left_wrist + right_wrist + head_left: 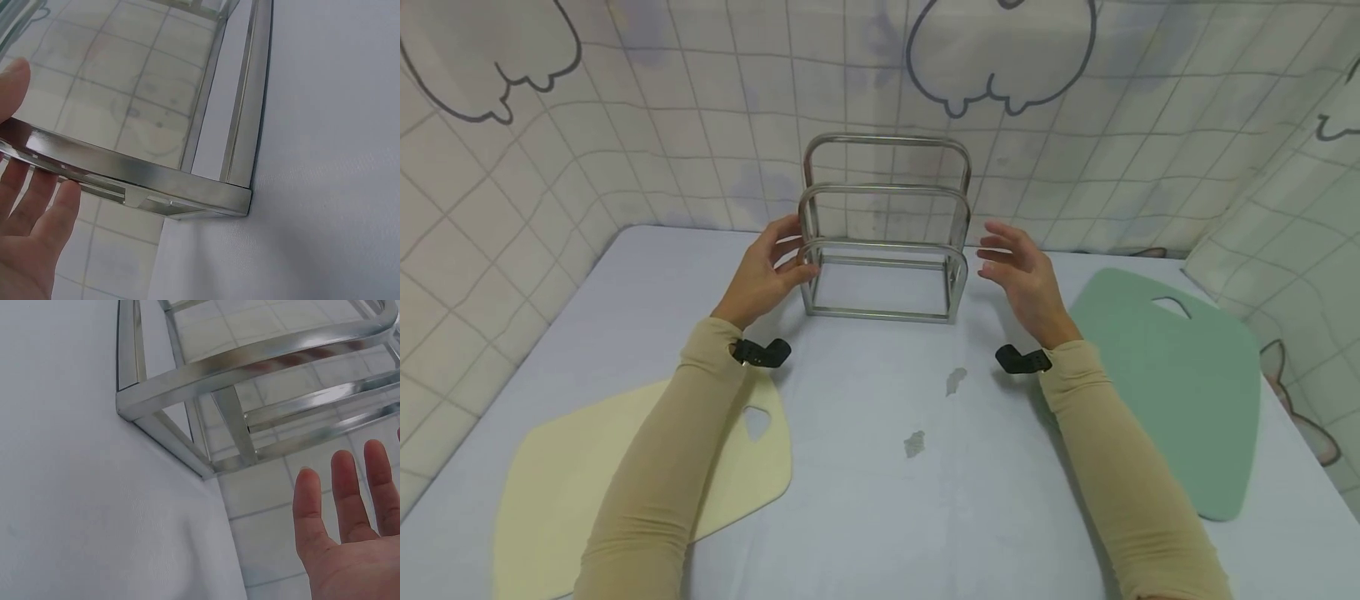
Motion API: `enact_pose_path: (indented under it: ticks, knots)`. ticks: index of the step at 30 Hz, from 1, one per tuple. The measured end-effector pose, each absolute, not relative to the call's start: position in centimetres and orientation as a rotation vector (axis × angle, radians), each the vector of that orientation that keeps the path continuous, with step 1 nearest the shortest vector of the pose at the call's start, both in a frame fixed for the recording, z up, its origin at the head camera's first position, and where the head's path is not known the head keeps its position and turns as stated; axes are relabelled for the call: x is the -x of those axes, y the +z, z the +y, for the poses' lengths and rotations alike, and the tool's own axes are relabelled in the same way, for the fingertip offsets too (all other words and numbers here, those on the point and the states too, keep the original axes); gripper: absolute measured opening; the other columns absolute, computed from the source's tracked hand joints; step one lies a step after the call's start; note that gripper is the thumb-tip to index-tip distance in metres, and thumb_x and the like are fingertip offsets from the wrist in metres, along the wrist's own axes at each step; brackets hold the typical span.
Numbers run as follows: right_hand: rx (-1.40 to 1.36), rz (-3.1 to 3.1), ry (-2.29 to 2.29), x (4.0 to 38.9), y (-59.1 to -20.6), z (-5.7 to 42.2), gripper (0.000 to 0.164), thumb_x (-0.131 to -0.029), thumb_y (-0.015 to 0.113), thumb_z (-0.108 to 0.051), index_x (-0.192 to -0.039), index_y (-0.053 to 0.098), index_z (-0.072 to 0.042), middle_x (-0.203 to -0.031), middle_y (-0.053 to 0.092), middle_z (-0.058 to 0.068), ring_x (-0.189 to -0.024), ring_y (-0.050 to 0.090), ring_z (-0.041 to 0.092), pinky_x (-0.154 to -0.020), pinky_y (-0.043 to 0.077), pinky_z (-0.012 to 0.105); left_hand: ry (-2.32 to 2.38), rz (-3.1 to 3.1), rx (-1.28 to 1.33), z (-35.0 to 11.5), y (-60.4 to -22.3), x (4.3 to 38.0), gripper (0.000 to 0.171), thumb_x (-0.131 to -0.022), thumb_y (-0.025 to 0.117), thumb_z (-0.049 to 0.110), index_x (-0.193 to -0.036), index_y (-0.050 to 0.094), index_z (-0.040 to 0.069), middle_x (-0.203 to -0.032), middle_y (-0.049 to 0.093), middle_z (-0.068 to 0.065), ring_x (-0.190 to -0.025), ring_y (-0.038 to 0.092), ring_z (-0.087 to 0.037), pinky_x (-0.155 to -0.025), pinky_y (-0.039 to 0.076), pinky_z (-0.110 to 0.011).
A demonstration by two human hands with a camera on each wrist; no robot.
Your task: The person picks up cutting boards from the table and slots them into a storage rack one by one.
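A metal cutting board rack (883, 315) with rising hoops stands upright toward the back of the table. At its left side my left hand (767, 271) holds the frame, the thumb on one side of the side bar (119, 159) and the fingertips along the other, as the left wrist view shows. My right hand (1018, 275) is beside the rack's right side, apart from it. Its fingers (353, 494) are spread and loosely bent, with nothing between them and the thumb.
A cream cutting board (572, 450) lies flat at the left, partly under the left forearm. Flat at the right is a green cutting board (1180, 392), close to the right forearm. Behind the rack hangs a white gridded cloth (722, 117). Two grey patches (914, 444) mark the tabletop.
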State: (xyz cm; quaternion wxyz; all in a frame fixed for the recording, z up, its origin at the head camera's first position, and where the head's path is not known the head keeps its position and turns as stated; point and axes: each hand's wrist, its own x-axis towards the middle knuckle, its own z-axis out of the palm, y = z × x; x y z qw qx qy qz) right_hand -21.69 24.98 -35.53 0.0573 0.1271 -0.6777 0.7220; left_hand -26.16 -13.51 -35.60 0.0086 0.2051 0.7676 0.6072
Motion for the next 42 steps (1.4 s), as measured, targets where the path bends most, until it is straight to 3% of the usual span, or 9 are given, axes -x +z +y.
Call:
enact_pose_path:
  ticks: [9,19,24,29,42]
  knots:
    - [-0.427,-2.068,2.157,21.3,-35.7,25.8,0.053,-0.098,0.060,-0.002,-0.149,0.051,-0.010,-0.134,0.056,0.000,-0.129,0.055,0.022,-0.097,0.054,0.022,1.891,2.446,-0.604,-13.2,-35.2,25.8,0.088,-0.092,0.077,0.012,-0.163,0.026,0.025,-0.160,0.038,-0.013,-0.151,0.044,-0.029,-0.127,0.035,-0.044]
    - [-0.440,-2.038,2.157,20.8,-35.6,26.7,0.053,-0.097,0.060,0.002,-0.147,0.053,-0.013,-0.136,0.056,0.000,-0.129,0.055,0.022,-0.097,0.055,0.022,1.898,2.477,-0.650,-13.2,-34.8,25.8,0.089,-0.092,0.078,0.024,-0.163,0.024,0.027,-0.161,0.036,-0.012,-0.151,0.042,-0.028,-0.129,0.032,-0.044]
    - [-0.449,-2.034,2.152,20.6,-35.6,27.0,0.054,-0.097,0.059,0.002,-0.149,0.050,-0.008,-0.136,0.056,0.000,-0.128,0.055,0.022,-0.097,0.055,0.023,1.873,2.532,-0.657,-13.2,-34.6,25.8,0.087,-0.092,0.078,0.028,-0.162,0.025,0.029,-0.161,0.038,-0.010,-0.151,0.041,-0.026,-0.129,0.031,-0.048]
    - [-0.453,-2.024,2.149,20.3,-35.5,27.2,0.053,-0.097,0.059,0.003,-0.148,0.051,-0.008,-0.137,0.056,0.001,-0.127,0.055,0.023,-0.096,0.055,0.024,1.825,2.583,-0.634,-13.4,-34.2,25.5,0.086,-0.092,0.078,0.033,-0.161,0.026,0.030,-0.161,0.040,-0.008,-0.153,0.040,-0.024,-0.129,0.030,-0.045]
    - [-0.460,-2.011,2.112,19.7,-35.5,28.0,0.053,-0.096,0.059,0.003,-0.148,0.052,-0.007,-0.135,0.056,0.004,-0.125,0.056,0.023,-0.095,0.056,0.023,1.878,2.652,-0.650,-13.3,-33.3,25.3,0.080,-0.092,0.077,0.028,-0.159,0.033,0.027,-0.156,0.047,-0.009,-0.150,0.044,-0.024,-0.125,0.034,-0.047]
